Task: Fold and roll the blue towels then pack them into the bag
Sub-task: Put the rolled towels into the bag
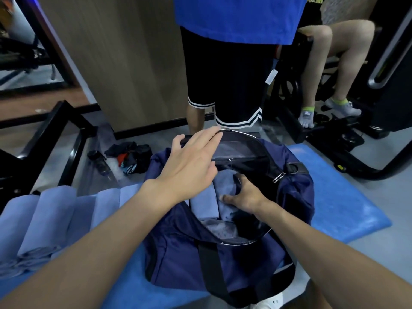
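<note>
Floor: blue mat (338,197) under my bag (176,253); spare rolls (51,215) left.
L hand (191,163): fingers straight, pressing flap (240,143) back for access.
R hand (245,195): grips towel roll (224,181), wedging it inside.

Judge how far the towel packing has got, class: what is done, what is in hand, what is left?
Done: a packed roll lies inside the navy bag. In hand: the right hand grips another towel in the bag, while the left hand reaches to the open flap. Left: a row of rolled towels waits on the blue mat beside the bag.
</note>
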